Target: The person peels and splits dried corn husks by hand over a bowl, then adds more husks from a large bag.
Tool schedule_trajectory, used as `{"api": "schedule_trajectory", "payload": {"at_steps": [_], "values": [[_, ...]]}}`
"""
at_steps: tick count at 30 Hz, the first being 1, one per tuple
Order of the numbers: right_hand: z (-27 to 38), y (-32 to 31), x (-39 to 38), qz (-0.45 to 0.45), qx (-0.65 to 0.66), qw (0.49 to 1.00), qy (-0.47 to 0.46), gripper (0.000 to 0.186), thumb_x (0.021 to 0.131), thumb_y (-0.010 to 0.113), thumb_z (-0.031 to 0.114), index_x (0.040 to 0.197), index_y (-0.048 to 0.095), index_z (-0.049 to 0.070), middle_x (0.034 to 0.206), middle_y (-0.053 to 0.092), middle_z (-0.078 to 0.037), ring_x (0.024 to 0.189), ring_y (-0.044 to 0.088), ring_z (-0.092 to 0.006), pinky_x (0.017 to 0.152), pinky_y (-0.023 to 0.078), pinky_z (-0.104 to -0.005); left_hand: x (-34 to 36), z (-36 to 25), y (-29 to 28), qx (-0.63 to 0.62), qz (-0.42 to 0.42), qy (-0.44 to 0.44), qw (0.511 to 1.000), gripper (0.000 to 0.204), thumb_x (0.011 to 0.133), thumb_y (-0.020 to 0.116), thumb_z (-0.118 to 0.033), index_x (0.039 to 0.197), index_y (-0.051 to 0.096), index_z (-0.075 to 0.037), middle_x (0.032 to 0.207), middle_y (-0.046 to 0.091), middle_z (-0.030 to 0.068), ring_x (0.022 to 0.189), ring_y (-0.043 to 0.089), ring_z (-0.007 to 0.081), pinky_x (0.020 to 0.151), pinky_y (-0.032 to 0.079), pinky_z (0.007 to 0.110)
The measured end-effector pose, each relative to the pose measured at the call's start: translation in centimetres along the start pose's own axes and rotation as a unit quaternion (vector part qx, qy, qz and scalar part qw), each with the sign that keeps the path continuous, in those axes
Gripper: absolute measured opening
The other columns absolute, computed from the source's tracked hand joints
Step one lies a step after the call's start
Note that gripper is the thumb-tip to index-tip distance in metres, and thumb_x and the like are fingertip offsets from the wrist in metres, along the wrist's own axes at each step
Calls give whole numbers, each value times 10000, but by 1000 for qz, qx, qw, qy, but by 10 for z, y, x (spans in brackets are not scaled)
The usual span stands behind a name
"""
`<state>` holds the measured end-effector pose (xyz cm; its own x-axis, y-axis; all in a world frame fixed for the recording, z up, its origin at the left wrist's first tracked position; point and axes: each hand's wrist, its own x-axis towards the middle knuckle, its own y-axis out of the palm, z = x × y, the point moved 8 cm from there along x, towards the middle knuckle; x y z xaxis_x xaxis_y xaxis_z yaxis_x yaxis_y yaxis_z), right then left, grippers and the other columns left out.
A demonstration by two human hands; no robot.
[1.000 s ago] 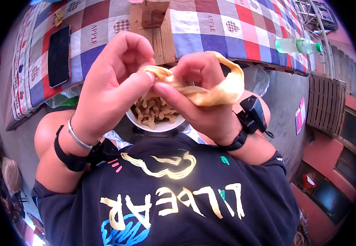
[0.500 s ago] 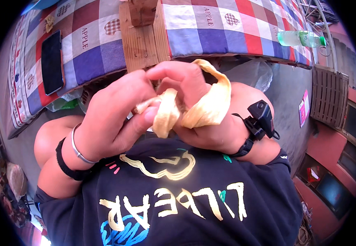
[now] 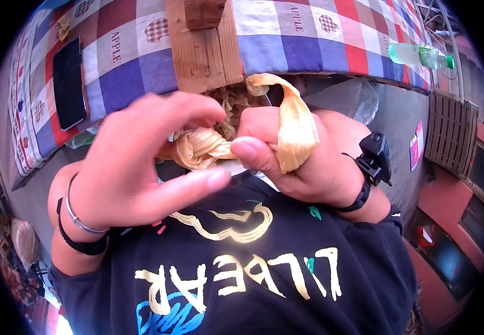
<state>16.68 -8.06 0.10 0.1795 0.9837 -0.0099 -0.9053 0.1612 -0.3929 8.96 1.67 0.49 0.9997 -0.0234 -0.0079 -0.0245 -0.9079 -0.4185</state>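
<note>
My right hand (image 3: 292, 151) is closed round a pale yellow, wrinkled strip (image 3: 299, 131); I cannot tell what it is made of. One length of the strip loops over the back of the fist, its free end curling up beyond the knuckles. From the fist's left side comes a twisted, bunched part (image 3: 200, 148). My left hand (image 3: 136, 159) is spread about this bunch, thumb and fingers apart, and slightly blurred. Beyond the hands, partly hidden, a container (image 3: 268, 100) holds crumpled yellow-brown pieces (image 3: 233, 106) that look similar.
A checked cloth covers the table (image 3: 286, 50) ahead, split by a wooden beam (image 3: 205, 58) with a wooden block (image 3: 204, 14) on it. A black phone (image 3: 69, 84) lies at left, a green-capped bottle (image 3: 420, 56) at right. Below hangs a clear plastic bag (image 3: 353, 100).
My left hand has opened and moved left, away from my right hand. My right hand has closed into a fist on the strip. The bunched part and the container now show between them.
</note>
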Motion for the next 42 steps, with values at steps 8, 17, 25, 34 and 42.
{"api": "schedule_trajectory", "payload": {"at_steps": [8, 17, 25, 34, 42], "values": [[-8, -6, 5, -55, 127, 988, 61, 410, 1020, 376, 337, 832, 569, 27, 674, 513, -16, 552, 444, -86, 519, 360, -248, -8, 3, 10, -16, -85, 12, 996, 272, 789, 523, 45, 1056, 475, 20, 865, 551, 117, 704, 560, 185, 666, 454, 273], [-8, 13, 17, 44, 611, 788, 60, 570, 1013, 137, 508, 589, 327, 178, 538, 382, 20, 455, 274, -109, 437, 284, -249, -14, -15, 4, -93, -117, 139, 979, 175, 883, 554, 14, 1033, 471, -19, 843, 568, 131, 665, 503, 130, 590, 398, 233], [-19, -8, 6, -63, 536, 838, 76, 562, 1012, 157, 507, 552, 245, 196, 506, 253, 34, 540, 241, -149, 515, 272, -291, -36, 9, -23, -173, -168, 75, 968, 204, 792, 572, 143, 924, 509, 0, 777, 549, 76, 658, 494, 114, 601, 410, 233], [-38, 29, -2, 32, 480, 833, 273, 616, 975, 370, 543, 725, 611, 34, 700, 644, -89, 494, 542, -110, 506, 422, -216, -12, -5, -19, -351, -216, 38, 910, 369, 787, 596, -54, 1108, 415, -54, 834, 475, 36, 627, 493, 116, 661, 423, 315], [-11, -3, 12, -59, 273, 960, 16, 414, 814, 745, 257, 1078, 533, 18, 879, 594, -36, 767, 570, -63, 665, 467, -212, -2, 12, 12, -295, -77, -24, 952, 260, 816, 617, -17, 966, 408, -57, 922, 461, 12, 794, 423, 44, 701, 362, 184]]}}
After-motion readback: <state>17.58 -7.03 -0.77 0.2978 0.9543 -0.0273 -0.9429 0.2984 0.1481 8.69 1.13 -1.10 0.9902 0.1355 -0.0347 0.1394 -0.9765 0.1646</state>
